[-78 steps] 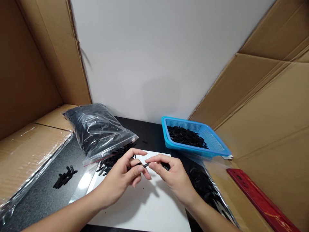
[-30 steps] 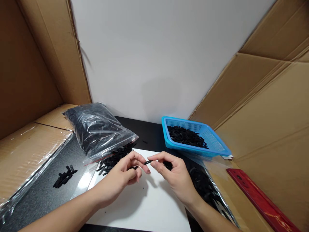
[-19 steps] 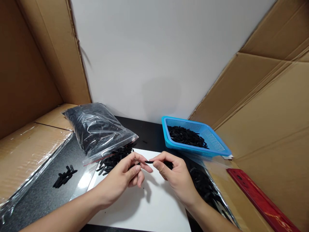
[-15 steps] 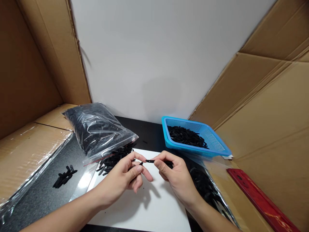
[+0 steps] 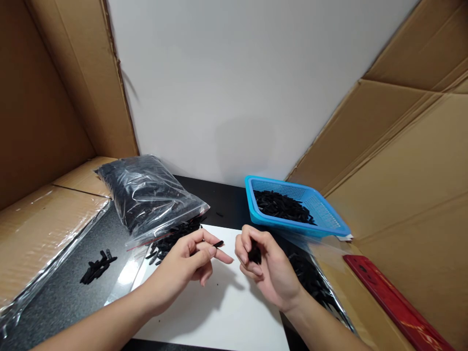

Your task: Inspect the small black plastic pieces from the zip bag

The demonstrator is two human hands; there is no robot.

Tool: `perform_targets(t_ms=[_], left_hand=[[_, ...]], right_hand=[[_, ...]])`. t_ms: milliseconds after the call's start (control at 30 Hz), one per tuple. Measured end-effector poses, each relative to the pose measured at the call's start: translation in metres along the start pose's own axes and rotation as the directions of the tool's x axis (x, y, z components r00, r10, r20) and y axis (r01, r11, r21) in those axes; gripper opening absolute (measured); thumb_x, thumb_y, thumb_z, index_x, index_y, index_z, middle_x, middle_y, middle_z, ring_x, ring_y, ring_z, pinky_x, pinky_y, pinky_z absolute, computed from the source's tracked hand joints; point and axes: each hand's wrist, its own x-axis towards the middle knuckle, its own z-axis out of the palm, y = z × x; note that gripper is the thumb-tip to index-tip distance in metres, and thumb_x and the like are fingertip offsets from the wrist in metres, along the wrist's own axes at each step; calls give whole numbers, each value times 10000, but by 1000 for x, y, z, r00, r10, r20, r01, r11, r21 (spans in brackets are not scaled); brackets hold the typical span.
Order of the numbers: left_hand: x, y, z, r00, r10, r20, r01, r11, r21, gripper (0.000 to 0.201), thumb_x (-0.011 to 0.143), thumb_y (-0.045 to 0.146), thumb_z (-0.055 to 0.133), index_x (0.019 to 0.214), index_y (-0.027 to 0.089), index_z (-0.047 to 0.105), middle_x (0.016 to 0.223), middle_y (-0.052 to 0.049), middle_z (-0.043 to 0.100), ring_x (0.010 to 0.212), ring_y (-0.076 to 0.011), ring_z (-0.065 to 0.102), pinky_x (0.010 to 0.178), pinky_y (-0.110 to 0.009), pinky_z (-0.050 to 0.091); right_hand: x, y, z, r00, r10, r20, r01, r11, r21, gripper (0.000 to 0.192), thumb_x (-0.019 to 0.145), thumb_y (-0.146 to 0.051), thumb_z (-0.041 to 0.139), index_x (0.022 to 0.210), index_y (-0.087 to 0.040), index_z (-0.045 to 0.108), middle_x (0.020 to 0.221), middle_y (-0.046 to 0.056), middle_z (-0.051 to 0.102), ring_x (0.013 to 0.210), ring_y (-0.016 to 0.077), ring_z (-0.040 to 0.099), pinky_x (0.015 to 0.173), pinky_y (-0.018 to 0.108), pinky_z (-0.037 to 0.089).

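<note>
Between the thumb and fingers of my left hand [image 5: 195, 256] is a thin black sliver [image 5: 218, 244], its tip poking out to the right. A little apart from it, my right hand [image 5: 268, 263] is curled round a bunch of black slivers [image 5: 255, 253], partly hidden by the fingers. Both hands are above a white board [image 5: 234, 312]. A heap of loose black slivers [image 5: 171, 241] lies on the board's far left edge, just beyond my left hand.
A clear zip bag [image 5: 146, 195] full of dark pieces lies at the back left. A blue basket [image 5: 329, 214] at the back right holds more slivers. A small black pile [image 5: 97, 267] lies at far left. A red strip [image 5: 395, 302] lies at right, beside cardboard walls [image 5: 413, 161].
My right hand has drawn slightly away from my left, and its fingers have curled in. The sliver that bridged the two hands no longer shows between them.
</note>
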Motion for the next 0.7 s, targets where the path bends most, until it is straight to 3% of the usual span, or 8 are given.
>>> perform_targets(t_ms=[100,200,367,467,567,700], left_hand=[[1,-2,0,1000,-18,16,18,1000,-17,183,889,324,604,895,179,494,934,-103,769,459,-40,434,480,-228,218],[1,-2,-1,999,-24,25,24,1000,-19,196,898,338,593,866,182,478,889,-88,770,435,-33,428,473,-224,198],[0,-3,-2,998,-32,60,31,999,17,256,904,393,588,823,182,466,879,-87,766,422,-30,421,468,-225,185],[0,-3,-2,995,-41,90,37,998,44,292,892,445,594,824,185,480,838,-70,755,425,-39,418,469,-229,180],[0,-2,-1,995,-50,90,47,998,33,286,897,456,574,839,185,502,785,-50,729,444,-50,396,483,-240,184],[0,1,-1,999,-30,35,32,997,-72,109,860,255,549,948,191,543,789,-19,680,557,-89,397,553,-255,240]], right_hand=[[2,4,-1,1000,-18,2,18,992,-126,408,813,-462,682,626,-190,442,474,-85,442,377,30,200,384,196,107],[2,9,-3,995,-99,-4,94,952,-293,319,797,-476,707,775,-193,562,471,-111,369,398,52,215,392,200,140],[-1,5,-4,962,-270,22,232,778,-584,202,801,-356,699,926,-202,738,632,-27,558,539,119,433,522,250,361],[-3,1,-2,953,-301,43,257,721,-643,154,797,-310,689,875,-209,774,706,12,651,632,158,509,618,282,418],[-3,0,-1,949,-313,25,254,720,-645,150,803,-316,682,823,-201,775,675,16,646,617,161,503,604,284,415],[-3,0,-2,944,-330,4,255,722,-643,164,802,-328,680,816,-196,776,622,1,608,562,145,460,580,285,400]])
